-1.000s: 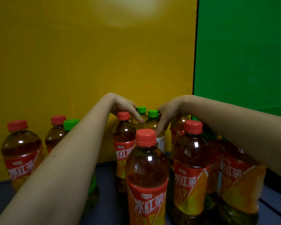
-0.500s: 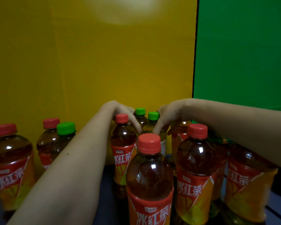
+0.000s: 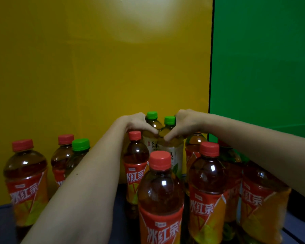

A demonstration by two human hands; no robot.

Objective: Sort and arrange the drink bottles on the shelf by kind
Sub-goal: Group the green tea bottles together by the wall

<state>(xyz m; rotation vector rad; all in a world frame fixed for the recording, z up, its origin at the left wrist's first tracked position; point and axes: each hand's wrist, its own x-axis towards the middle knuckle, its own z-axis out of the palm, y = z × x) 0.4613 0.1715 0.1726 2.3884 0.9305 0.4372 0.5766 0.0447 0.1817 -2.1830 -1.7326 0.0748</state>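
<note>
Two hands reach to the far centre of the dark blue shelf (image 3: 0, 217). The left hand (image 3: 137, 124) curls round the shoulder of the left green-capped clear plastic tea bottle (image 3: 152, 119). The right hand (image 3: 187, 125) grips the right green-capped bottle (image 3: 170, 123) just beside it. Red-capped brown tea bottles (image 3: 160, 191) stand nearer.

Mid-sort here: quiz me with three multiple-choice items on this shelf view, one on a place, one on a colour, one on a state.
1. Where do the left hand and right hand meet?
A. at the back, by the yellow panel
B. at the front edge
C. far left

2. The nearest centre bottle has a cap that is:
A. green
B. red
C. blue

3. Both hands:
A. lie open, idle
B. each grip a green-capped bottle
C. share one red-capped bottle

Answers:
1 A, they reach past the front rows.
2 B, its red cap faces the camera.
3 B, fingers curl on the left green-capped bottle and the right green-capped bottle.
</note>
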